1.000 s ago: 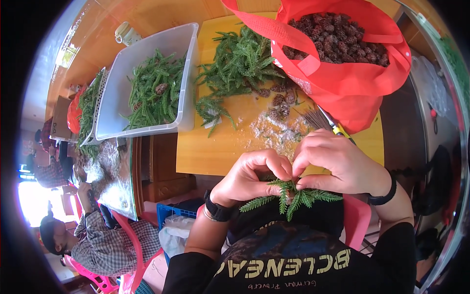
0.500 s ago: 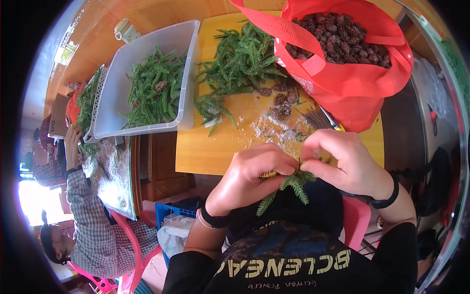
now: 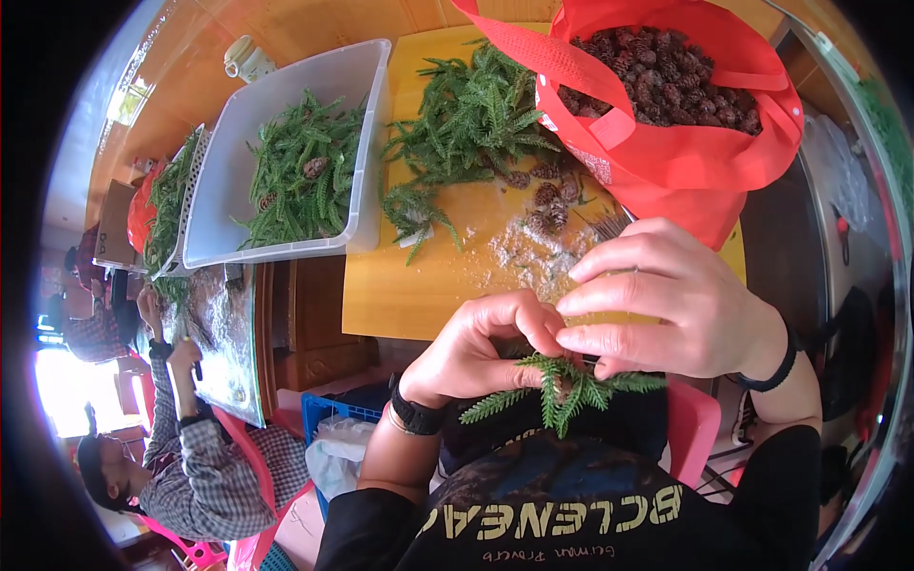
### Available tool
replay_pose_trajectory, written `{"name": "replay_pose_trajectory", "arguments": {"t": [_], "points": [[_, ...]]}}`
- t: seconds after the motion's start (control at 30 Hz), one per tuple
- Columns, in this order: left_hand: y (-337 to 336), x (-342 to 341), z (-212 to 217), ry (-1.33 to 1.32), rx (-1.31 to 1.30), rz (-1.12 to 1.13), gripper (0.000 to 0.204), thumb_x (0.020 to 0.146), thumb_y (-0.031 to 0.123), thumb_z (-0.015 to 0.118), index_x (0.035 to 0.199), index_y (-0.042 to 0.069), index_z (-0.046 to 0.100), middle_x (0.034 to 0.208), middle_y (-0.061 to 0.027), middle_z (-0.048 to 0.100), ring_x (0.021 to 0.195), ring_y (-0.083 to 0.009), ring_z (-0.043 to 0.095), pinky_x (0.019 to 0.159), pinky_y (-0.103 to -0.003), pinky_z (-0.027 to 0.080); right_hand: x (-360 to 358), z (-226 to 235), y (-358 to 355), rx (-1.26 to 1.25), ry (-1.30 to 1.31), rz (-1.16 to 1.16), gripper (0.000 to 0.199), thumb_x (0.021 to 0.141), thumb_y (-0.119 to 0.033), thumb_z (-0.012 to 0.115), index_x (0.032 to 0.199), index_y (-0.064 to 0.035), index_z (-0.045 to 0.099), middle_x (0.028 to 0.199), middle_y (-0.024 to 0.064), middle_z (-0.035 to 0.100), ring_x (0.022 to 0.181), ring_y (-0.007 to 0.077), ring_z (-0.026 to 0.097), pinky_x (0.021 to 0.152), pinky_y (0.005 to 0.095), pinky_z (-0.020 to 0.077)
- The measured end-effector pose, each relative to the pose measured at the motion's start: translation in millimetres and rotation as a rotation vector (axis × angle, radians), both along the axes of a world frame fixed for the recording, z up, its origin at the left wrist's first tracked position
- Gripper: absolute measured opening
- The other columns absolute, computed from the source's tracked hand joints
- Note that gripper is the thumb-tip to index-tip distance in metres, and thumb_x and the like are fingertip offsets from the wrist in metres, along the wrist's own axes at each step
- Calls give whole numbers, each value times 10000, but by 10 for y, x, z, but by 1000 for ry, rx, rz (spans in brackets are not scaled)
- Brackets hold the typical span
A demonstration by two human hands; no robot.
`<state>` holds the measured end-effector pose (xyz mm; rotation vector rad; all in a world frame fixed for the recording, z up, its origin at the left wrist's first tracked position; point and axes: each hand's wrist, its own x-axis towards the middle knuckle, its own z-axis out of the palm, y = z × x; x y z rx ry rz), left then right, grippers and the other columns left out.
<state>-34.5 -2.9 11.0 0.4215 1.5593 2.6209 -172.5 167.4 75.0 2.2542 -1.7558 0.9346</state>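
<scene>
Just above my lap, an artificial evergreen sprig (image 3: 562, 392) spreads several green needled tips downward. My left hand (image 3: 481, 350) pinches it at its stem between thumb and fingers. From the right, my right hand (image 3: 681, 309) curves over the same stem, its thumb low beside the needles and its fingertips against my left fingers. What lies between the right thumb and fingers is mostly hidden. Beyond the hands, loose pine cones (image 3: 547, 205) and white flakes (image 3: 538, 246) lie on the yellow table (image 3: 419, 295). A bundle of thin brown stems (image 3: 609, 225) is partly covered by my right hand.
A heap of green sprigs (image 3: 471, 114) lies at the table's back. Left of it stands a clear plastic bin (image 3: 367, 157) of sprigs with cones. At the back right is a red bag (image 3: 685, 181) full of cones. A co-worker (image 3: 214, 466) sits at a table to the left.
My right hand has moved up and spread over the stem from its tight pinch. The sprig has turned, showing more tips. The co-worker has drawn an arm back from the basket.
</scene>
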Motion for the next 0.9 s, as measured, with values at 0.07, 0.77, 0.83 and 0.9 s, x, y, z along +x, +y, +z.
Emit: {"name": "replay_pose_trajectory", "arguments": {"t": [0.07,0.77,0.83,0.9], "points": [[70,4,35,-51,3,117,230,710,59,732,817,15,533,870,-138,611,802,-220,617,675,-324,526,-8,11,-10,0,26,29,216,685,-226,663,862,-112,614,899,15,579,879,217,567,701,340,443],[28,-44,84,90,-115,70,182,713,35,719,799,15,559,835,-114,618,735,-215,592,642,-322,473,39,-43,-10,-30,-24,63,191,673,-199,708,784,-93,594,766,6,569,758,188,582,644,337,445],[17,-65,182,231,-435,162,173,688,-15,703,796,20,571,826,-101,623,718,-233,594,626,-317,468,53,-57,14,-19,-54,31,193,667,-192,713,767,-89,585,752,12,562,751,192,580,649,340,443],[52,-58,270,275,-593,231,204,640,-72,674,791,28,579,815,-98,625,717,-261,595,622,-321,469,71,-24,40,90,-82,-89,209,649,-173,722,765,-74,580,746,24,564,743,204,580,660,345,440]]}}
